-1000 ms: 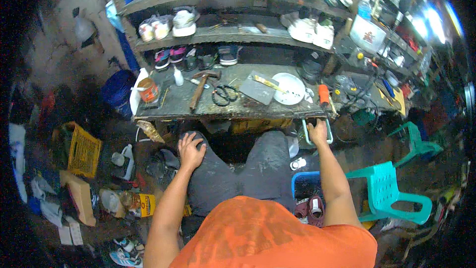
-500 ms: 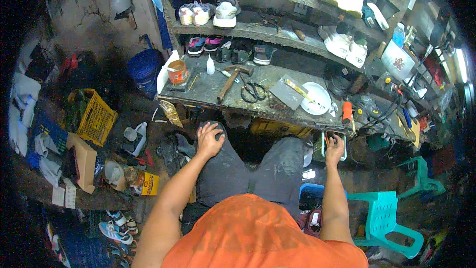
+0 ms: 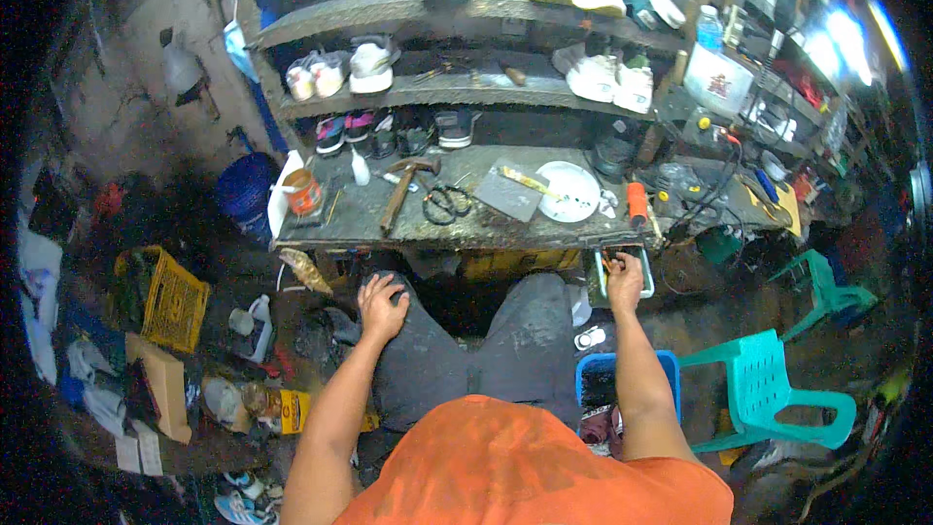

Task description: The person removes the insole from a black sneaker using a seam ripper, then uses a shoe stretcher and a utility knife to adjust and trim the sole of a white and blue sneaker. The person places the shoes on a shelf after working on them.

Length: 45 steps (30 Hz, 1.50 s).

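My left hand [image 3: 384, 306] lies palm down on my left knee, fingers spread, holding nothing. My right hand [image 3: 625, 284] reaches past my right knee, over a small pale-rimmed container [image 3: 650, 277] just below the bench edge. Its fingers are curled together, with a bit of orange at the tips too small to name. On the bench above are a hammer [image 3: 397, 202], black-handled scissors [image 3: 446, 205], a grey flat sheet [image 3: 505, 197] with a yellowish strip, and a white plate [image 3: 568, 178]. An orange-handled tool [image 3: 637, 202] stands near my right hand.
Shelves of shoes [image 3: 587, 80] rise behind the bench [image 3: 379, 226]. An orange-labelled tin [image 3: 304, 196] stands at its left end. Cables lie at its right. A blue bin [image 3: 671, 362] is beside my right forearm, with green plastic chairs [image 3: 761, 384] further right. A yellow crate [image 3: 180, 297] stands left.
The view has shifted, so the bench and shelves sit further left and the shelves lower. My left hand stays on the knee. My right hand remains at the container, fingers still curled.
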Each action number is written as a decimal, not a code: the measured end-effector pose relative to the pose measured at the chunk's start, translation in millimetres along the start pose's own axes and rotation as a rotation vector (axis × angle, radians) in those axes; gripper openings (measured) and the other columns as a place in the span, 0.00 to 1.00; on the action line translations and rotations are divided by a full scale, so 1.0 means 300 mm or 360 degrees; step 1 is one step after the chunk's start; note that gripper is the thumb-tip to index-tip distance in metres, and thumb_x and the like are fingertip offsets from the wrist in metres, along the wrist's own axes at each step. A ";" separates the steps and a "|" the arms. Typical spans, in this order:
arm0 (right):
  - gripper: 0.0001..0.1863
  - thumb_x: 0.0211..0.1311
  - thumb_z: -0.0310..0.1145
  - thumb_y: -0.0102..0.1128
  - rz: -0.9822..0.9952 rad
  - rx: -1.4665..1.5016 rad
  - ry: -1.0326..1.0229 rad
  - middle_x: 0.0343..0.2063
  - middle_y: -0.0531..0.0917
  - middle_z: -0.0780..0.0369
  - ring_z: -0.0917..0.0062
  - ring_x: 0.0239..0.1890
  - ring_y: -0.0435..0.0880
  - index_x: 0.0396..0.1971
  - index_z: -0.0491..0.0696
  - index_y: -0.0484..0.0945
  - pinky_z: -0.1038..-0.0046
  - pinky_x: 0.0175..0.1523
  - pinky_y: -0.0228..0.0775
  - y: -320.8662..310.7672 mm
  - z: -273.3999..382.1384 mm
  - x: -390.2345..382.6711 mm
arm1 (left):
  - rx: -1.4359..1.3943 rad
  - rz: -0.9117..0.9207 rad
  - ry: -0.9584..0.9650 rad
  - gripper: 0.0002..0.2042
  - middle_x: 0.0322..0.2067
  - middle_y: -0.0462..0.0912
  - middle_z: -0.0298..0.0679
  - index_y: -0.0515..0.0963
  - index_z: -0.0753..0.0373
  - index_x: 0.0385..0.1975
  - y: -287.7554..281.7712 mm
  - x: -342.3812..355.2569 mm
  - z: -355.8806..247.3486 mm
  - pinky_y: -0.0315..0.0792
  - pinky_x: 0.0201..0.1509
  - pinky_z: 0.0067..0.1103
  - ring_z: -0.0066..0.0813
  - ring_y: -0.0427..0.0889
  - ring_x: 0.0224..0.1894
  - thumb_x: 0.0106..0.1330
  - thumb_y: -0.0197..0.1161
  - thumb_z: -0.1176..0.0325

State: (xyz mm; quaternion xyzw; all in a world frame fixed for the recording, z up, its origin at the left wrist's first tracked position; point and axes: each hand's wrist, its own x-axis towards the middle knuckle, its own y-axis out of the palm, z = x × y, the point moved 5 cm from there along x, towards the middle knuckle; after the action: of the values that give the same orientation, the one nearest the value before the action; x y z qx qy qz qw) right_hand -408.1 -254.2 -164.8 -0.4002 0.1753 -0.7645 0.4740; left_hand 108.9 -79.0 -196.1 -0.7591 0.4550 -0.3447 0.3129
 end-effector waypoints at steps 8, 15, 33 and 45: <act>0.12 0.64 0.35 0.65 -0.0027 0.0043 0.0027 0.40 0.85 0.53 0.57 0.43 0.84 0.43 0.45 0.82 0.60 0.50 0.75 -0.019 0.035 0.000 | -0.0006 0.0006 -0.0052 0.15 0.62 0.78 0.41 0.87 0.56 0.44 0.003 -0.003 0.009 0.46 0.78 0.45 0.46 0.63 0.73 0.62 0.67 0.57; 0.13 0.68 0.39 0.62 -0.0018 0.0013 -0.0030 0.38 0.86 0.52 0.53 0.42 0.84 0.40 0.45 0.83 0.57 0.48 0.74 -0.019 0.055 0.000 | -0.0030 0.0037 -0.0089 0.15 0.62 0.78 0.41 0.87 0.56 0.44 -0.003 0.002 0.008 0.45 0.78 0.44 0.45 0.62 0.73 0.62 0.67 0.56; 0.11 0.67 0.35 0.66 -0.0194 0.0550 -0.0323 0.31 0.87 0.57 0.70 0.33 0.85 0.36 0.41 0.84 0.67 0.41 0.75 -0.173 0.386 0.246 | 0.0107 0.0091 0.0155 0.19 0.66 0.73 0.48 0.86 0.55 0.50 -0.113 -0.060 -0.110 0.38 0.80 0.47 0.52 0.57 0.75 0.61 0.67 0.54; 0.35 0.61 0.64 0.62 -0.0182 0.0129 -0.0755 0.65 0.74 0.51 0.55 0.67 0.71 0.57 0.50 0.81 0.52 0.68 0.64 -0.399 1.542 1.157 | -0.1342 0.0713 0.0098 0.16 0.49 0.85 0.38 0.81 0.67 0.53 -0.340 0.173 -0.681 0.76 0.58 0.23 0.23 0.82 0.51 0.69 0.68 0.68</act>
State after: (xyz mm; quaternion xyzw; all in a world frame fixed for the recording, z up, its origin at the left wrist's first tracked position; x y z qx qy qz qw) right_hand -198.0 -444.4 353.4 -0.5584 0.0055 -0.6811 0.4736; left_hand 10.2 -119.1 12.4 -0.6926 0.7166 -0.0765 0.0305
